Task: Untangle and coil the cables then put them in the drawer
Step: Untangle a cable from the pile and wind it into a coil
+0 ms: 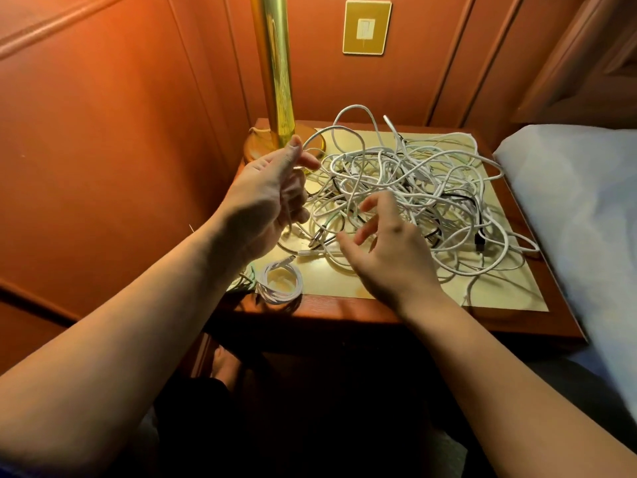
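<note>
A large tangle of white cables (pixel 420 188) with a few black ones mixed in covers most of the nightstand top (pixel 344 288). A small coiled white cable (pixel 281 281) lies at the front left corner. My left hand (pixel 272 194) is raised at the tangle's left side, thumb and fingers pinching a white cable that arcs up out of the pile. My right hand (pixel 382 250) hovers over the front of the tangle with fingers spread and loosely bent, holding nothing. The drawer is not visible.
A brass lamp pole (pixel 275 74) on a round wooden base (pixel 262 146) stands at the nightstand's back left corner. A wood-panelled wall with a gold switch plate (pixel 367 27) rises behind. A bed with a white pillow (pixel 579 201) borders the right side.
</note>
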`<state>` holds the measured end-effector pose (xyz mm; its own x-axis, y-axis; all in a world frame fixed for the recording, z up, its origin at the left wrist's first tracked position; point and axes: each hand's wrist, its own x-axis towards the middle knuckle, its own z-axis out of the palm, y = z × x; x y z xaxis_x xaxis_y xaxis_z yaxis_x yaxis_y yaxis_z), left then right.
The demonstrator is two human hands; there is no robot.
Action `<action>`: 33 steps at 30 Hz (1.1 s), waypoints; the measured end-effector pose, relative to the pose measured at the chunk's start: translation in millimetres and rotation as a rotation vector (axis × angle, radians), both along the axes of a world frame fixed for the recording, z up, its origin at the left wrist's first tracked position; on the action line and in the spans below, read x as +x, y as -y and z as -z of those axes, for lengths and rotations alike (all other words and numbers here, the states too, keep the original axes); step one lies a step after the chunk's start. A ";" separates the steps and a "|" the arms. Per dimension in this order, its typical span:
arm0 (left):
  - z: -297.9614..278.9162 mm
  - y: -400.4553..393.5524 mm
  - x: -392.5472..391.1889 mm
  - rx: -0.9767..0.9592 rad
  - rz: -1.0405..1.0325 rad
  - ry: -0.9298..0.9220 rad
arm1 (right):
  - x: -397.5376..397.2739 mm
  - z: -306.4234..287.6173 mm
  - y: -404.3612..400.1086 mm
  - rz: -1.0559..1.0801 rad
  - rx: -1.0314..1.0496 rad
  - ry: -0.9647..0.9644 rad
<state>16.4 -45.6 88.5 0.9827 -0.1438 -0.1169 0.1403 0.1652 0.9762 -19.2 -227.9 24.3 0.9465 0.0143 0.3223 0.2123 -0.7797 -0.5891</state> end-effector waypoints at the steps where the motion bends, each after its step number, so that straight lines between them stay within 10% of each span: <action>1: -1.1 -1.8 0.5 -0.026 0.012 -0.018 | 1.8 -1.0 -0.1 0.024 0.038 0.007; 6: -10.4 -9.8 6.2 -0.148 0.141 0.019 | 24.6 -12.2 7.5 0.095 0.267 -0.076; 13: 4.2 -2.1 2.9 0.439 0.095 0.277 | 34.5 -3.7 2.6 -0.023 0.119 0.111; 21: 17.2 6.3 5.4 0.497 0.120 0.421 | 22.4 2.5 0.4 -0.167 -0.002 0.213; 33: -0.9 -11.4 24.1 -0.034 -0.296 0.197 | 34.6 -10.3 34.4 -0.023 -0.185 -0.174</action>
<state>40.6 -34.2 89.3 0.9855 0.1499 0.0794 -0.1093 0.2029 0.9731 15.4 -262.3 34.7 0.9862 0.0805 0.1447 0.1396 -0.8739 -0.4657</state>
